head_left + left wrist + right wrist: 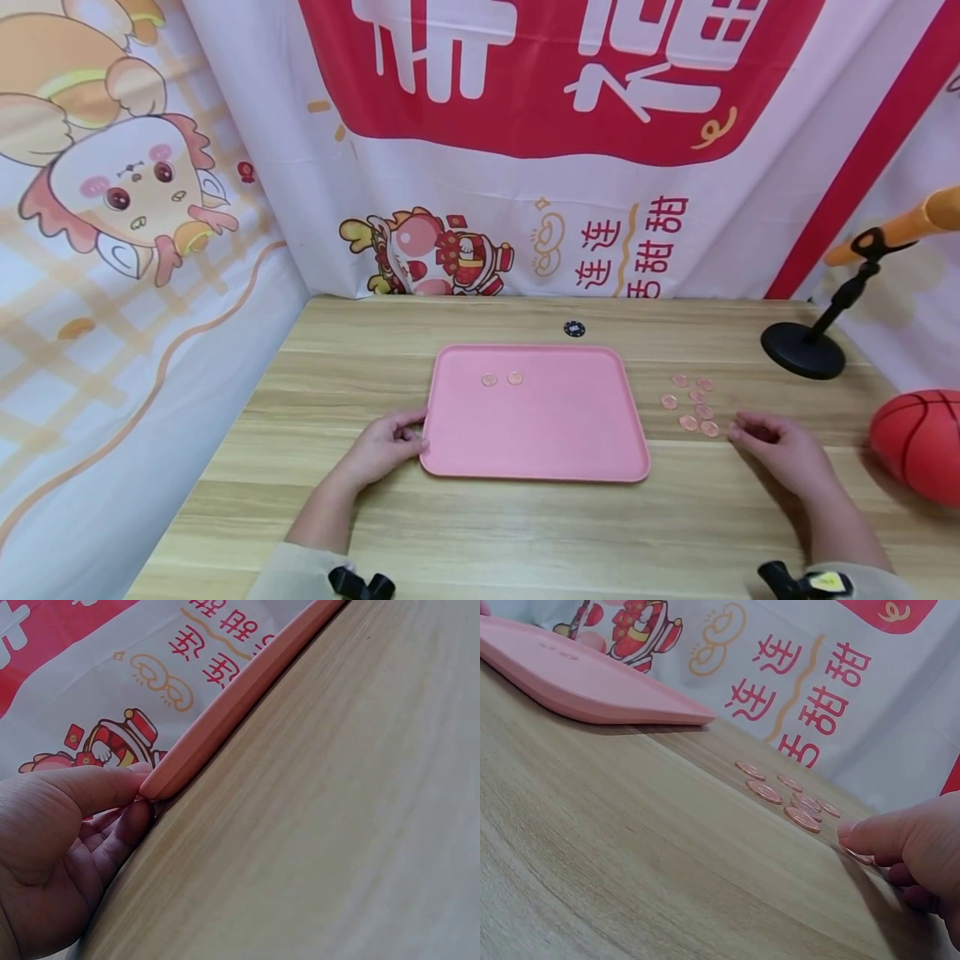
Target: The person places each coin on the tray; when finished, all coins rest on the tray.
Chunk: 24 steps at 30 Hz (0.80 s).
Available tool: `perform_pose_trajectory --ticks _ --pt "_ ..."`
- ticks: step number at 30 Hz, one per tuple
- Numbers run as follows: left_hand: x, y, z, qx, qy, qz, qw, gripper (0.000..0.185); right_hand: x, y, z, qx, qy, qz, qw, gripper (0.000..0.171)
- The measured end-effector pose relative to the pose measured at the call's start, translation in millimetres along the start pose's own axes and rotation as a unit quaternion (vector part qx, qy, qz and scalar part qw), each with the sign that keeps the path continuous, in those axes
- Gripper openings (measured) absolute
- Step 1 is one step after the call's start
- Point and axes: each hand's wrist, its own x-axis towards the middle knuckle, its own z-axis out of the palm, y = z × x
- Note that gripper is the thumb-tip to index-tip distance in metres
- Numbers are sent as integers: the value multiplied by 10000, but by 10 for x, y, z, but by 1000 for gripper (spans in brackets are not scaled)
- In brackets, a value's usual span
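"Hands first: your left hand (382, 450) pinches the tray (536, 442) at its left edge. Your right hand (787, 454) is well apart from it, to the tray's right, fingertips at a coin (861, 859) on the table (525, 533). Gripped or only touched? Can't tell."

"Step, and how do you do it well?"

"Coin pick-up, by the look. It's thin and flat, so go for the edge: press one side, tip the other up, then pinch across with the fingertips. The loose coins (687, 423) lie to its left, so draw yours right, away from them, or you may scatter the group. Lift straight, no sweeping. A light left hold should do; a tug on the tray could slide what's on it."

"Counts?"

"Tray coins (514, 378): two, side by side, far half, left of centre. Loose coins: seven, between the tray and your right hand. Coin at your fingertips: one. Ten in view. Tray: one. Black chip (574, 329): one, just beyond the tray. Red ball (918, 446): one, right of your right hand. Stand (804, 350): one, far right corner."
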Motion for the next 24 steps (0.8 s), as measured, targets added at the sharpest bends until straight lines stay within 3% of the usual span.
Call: perform_pose_trajectory --ticks 9,24 --pt "-3 9 -1 -51 -8 -18 10000 55 36 12 -24 -229 -173 104 9995 76" --pt "1 7 0 -34 -6 -12 10000 55 74 -15 -61 -260 -273 110 9992 64"
